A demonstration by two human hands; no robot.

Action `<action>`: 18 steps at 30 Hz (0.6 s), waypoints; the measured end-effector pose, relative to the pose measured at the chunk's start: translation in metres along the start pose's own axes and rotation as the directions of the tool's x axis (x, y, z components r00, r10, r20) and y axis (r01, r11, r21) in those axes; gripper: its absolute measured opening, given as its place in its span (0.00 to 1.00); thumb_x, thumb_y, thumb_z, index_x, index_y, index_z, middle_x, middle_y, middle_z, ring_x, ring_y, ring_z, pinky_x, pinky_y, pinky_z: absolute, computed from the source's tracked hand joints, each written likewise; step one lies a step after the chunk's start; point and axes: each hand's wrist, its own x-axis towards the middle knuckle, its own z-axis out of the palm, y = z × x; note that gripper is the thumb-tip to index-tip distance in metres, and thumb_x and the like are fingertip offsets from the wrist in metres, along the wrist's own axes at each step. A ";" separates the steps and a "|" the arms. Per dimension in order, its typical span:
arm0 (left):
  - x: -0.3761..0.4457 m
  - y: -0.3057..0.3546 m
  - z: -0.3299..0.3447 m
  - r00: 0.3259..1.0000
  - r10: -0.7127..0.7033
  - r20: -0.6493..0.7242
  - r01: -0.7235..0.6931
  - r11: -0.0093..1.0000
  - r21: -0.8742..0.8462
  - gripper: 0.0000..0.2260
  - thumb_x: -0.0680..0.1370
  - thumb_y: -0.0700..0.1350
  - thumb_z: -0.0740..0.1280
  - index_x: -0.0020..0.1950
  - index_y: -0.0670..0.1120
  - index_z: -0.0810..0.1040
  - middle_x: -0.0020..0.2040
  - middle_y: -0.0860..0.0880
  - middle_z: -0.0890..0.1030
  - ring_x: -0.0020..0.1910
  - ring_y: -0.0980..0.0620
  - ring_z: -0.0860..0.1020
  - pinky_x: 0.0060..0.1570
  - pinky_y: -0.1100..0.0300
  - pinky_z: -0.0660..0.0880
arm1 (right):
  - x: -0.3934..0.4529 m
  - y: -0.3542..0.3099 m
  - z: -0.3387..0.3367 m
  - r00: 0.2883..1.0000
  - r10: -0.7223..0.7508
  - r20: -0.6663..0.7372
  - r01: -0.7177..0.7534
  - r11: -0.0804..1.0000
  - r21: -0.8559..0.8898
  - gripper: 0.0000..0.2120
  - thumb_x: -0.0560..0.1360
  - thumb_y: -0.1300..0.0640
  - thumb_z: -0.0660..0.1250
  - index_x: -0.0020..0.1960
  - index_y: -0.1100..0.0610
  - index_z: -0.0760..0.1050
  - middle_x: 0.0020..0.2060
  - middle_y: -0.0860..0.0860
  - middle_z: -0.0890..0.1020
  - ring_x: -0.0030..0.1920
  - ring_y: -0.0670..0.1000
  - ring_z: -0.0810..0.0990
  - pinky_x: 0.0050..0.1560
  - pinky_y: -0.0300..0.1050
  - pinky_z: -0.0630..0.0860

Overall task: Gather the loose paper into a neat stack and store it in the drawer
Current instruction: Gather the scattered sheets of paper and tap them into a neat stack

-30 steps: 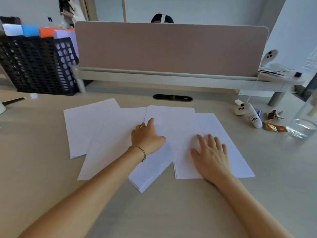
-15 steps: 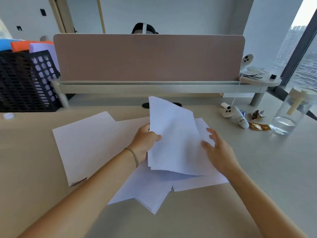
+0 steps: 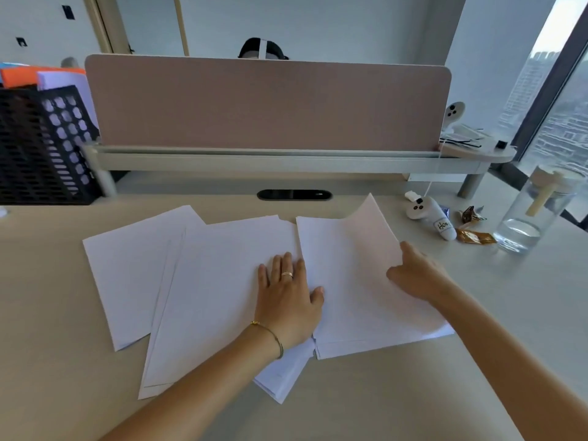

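Loose white paper lies fanned across the desk [image 3: 477,361]. One sheet [image 3: 127,265] is at the left, a larger one [image 3: 216,281] overlaps it in the middle, and a small pile [image 3: 283,377] pokes out toward me beneath them. My left hand [image 3: 286,297] rests flat on the middle sheet, fingers spread, its thumb touching the right pile [image 3: 346,265]. My right hand [image 3: 416,275] grips that pile's top sheet at its right edge, thumb on top. The sheet's far corner curls upward. No drawer is in view.
A pink divider [image 3: 267,103] on a grey rail closes the back of the desk; a person's head [image 3: 262,49] shows behind it. A black mesh file holder [image 3: 41,148] stands back left. At the right are a white plush toy [image 3: 429,218], candy wrappers [image 3: 474,237] and a glass bottle [image 3: 528,214].
The sheets my left hand held up half a second ago now lie on the right pile. My left hand has let go and rests flat; my right hand has taken the sheet's right edge.
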 end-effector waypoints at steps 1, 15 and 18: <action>0.000 0.001 0.001 1.000 -0.002 -0.015 0.002 1.000 0.007 0.32 0.81 0.60 0.49 0.81 0.44 0.55 0.82 0.41 0.52 0.81 0.42 0.47 0.77 0.40 0.43 | -0.001 -0.001 0.001 1.000 -0.011 0.001 0.011 1.000 0.021 0.19 0.74 0.56 0.64 0.64 0.56 0.68 0.51 0.54 0.76 0.51 0.59 0.77 0.49 0.49 0.75; 0.001 0.002 -0.002 0.999 -0.019 -0.047 0.014 0.996 -0.089 0.33 0.81 0.55 0.52 0.83 0.46 0.45 0.83 0.44 0.53 0.82 0.44 0.48 0.78 0.42 0.44 | -0.006 0.002 -0.025 0.961 0.066 0.269 -0.246 0.651 0.718 0.16 0.72 0.58 0.73 0.58 0.60 0.78 0.44 0.62 0.81 0.38 0.61 0.81 0.45 0.54 0.80; 0.000 0.003 -0.004 0.998 -0.016 -0.057 0.009 0.994 -0.107 0.33 0.80 0.54 0.52 0.83 0.46 0.46 0.82 0.44 0.54 0.82 0.44 0.48 0.78 0.43 0.44 | -0.003 0.007 -0.033 0.938 0.071 0.338 -0.320 0.548 0.773 0.14 0.74 0.54 0.71 0.56 0.61 0.78 0.37 0.60 0.84 0.30 0.60 0.84 0.38 0.48 0.79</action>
